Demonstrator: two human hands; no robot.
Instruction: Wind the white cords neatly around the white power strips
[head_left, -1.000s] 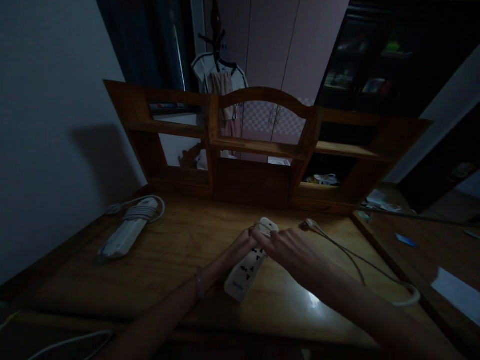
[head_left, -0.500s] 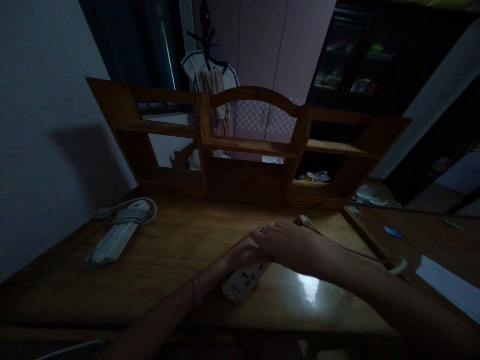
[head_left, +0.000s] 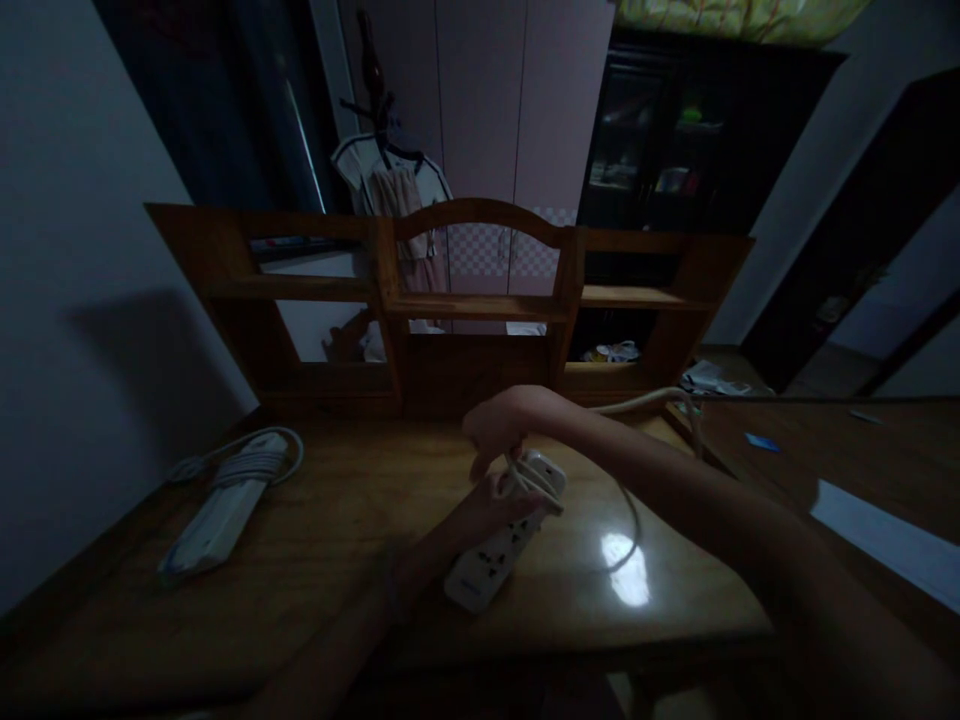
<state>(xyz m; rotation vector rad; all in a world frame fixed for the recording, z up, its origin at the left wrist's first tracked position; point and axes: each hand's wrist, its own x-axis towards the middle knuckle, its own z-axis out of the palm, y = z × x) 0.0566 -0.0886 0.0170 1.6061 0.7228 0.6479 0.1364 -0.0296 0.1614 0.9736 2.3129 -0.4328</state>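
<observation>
A white power strip (head_left: 474, 582) lies at a slant on the wooden desk, its sockets facing up. My left hand (head_left: 487, 512) is closed around its middle, fingers over the pale cord (head_left: 637, 402) that is wrapped round the strip's far end. Just above that end, my right hand (head_left: 501, 428) is bent downward and closed on the cord; its fingertips are partly hidden. The cord's free length loops out behind my right forearm and down onto the desk.
Another power strip (head_left: 225, 515), its cord coiled round it, lies at the desk's left. A wooden shelf unit (head_left: 480, 305) stands along the back edge. On the right-hand surface are a white sheet (head_left: 885, 535) and a small blue card (head_left: 762, 441).
My right hand has moved from on top of my left hand to beyond the strip's far end, drawing the cord around. The cord's loose length has swung, and the view has shifted.
</observation>
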